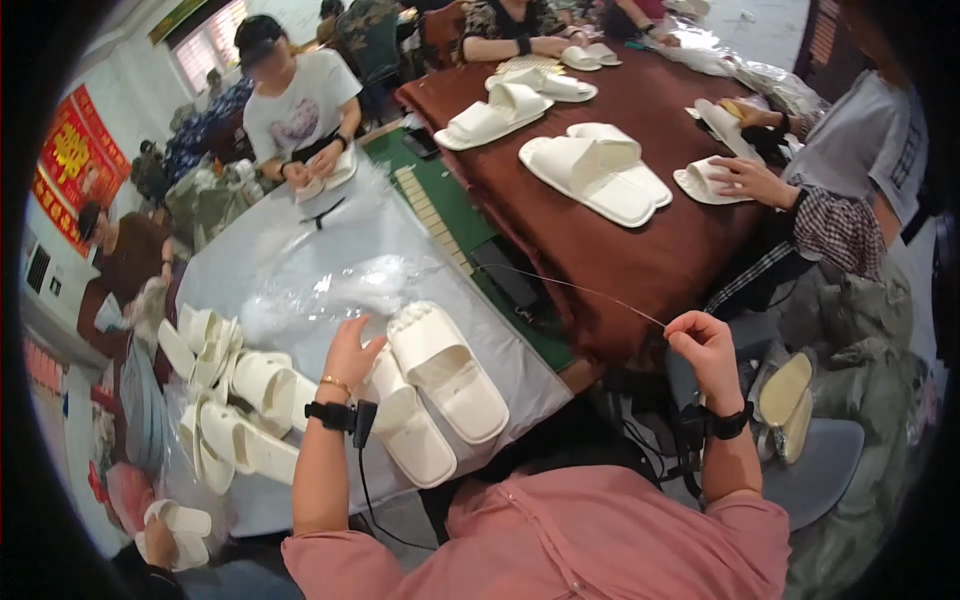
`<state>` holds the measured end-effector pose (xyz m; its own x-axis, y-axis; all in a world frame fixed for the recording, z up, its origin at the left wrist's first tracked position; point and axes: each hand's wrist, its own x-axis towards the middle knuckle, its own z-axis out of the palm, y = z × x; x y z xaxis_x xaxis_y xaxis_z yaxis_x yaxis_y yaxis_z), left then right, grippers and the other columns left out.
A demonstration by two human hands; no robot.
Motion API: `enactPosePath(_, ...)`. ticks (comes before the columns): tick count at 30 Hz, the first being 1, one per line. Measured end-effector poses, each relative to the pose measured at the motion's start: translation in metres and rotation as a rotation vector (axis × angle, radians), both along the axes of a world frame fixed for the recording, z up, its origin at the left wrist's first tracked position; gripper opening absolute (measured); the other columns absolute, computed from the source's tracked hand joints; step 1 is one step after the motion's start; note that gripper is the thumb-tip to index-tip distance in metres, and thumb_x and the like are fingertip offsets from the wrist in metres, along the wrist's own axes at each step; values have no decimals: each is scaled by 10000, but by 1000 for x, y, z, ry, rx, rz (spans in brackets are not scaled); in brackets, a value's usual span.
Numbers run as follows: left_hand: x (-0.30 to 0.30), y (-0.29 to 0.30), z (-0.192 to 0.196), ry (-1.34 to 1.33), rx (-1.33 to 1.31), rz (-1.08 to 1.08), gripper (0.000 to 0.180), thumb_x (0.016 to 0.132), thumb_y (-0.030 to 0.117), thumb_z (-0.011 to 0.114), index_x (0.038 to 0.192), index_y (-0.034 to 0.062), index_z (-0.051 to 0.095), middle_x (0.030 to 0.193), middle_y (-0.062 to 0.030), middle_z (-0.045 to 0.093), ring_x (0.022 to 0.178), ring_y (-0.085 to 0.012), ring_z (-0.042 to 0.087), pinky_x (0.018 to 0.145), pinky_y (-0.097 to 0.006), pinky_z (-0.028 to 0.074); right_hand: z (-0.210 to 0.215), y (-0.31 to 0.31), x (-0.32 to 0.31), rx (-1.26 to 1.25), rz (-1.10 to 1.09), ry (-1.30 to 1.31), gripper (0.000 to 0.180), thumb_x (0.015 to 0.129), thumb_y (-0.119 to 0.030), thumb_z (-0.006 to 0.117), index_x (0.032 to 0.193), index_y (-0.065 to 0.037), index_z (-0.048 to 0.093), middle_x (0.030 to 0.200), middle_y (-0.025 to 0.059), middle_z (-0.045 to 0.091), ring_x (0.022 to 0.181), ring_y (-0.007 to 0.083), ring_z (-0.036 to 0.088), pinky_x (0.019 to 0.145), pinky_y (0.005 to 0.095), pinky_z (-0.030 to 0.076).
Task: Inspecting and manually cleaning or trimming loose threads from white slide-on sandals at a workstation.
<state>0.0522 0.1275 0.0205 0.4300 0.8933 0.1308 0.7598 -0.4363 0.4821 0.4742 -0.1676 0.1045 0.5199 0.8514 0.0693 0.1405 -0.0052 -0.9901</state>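
The left hand (350, 355) rests with fingers spread on a white slipper (405, 425), which lies beside a second slipper (447, 370) at the near edge of the bench (300, 270). The right hand (703, 345) is off the bench's right edge, pinching a thin thread (580, 290) pulled taut. A heap of slippers (225, 390) lies at the left edge.

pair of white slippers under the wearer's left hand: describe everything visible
The pair of white slippers is open-toed slides with a broad strap over each foot bed, in what looks like soft foam. They lie side by side, soles down, on the pale cloth-covered table, angled from upper left to lower right. The one further right shows a ridged end near the clear plastic wrap. The left hand rests on the nearer slipper's upper end. A thin thread runs to the raised right hand.
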Motion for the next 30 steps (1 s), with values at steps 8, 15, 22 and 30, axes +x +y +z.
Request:
enactPosePath(8,1,-150,6,-137,25,131,213,861,229,615,812,25,653,756,-161,633,707,-360,611,627,-439,477,-47,57,-68,-112,359,53,83,844,-7,605,902,14,660,793,-16,632,718,43,553,662,198,438)
enactPosePath(15,25,-158,-15,-111,-156,359,466,854,467,580,933,13,651,783,-225,639,732,-382,633,660,-463,496,-87,92,-118,-162,623,-95,83,857,-37,615,895,29,650,758,-10,602,704,55,520,631,211,418)
enactPosePath(22,51,-111,-17,-145,-14,485,439,813,437,584,678,29,674,666,-199,633,637,-374,632,619,-469,504,-104,91,-126,-180,607,-30,100,875,-49,589,892,34,643,786,0,608,706,71,515,631,216,408)
enactPosePath(30,36,-141,-27,-193,75,411,351,788,341,578,672,22,667,644,-213,606,624,-381,620,598,-468,496,-110,93,-105,-204,533,18,105,894,-108,595,920,-22,651,790,-23,589,667,38,481,586,184,372)
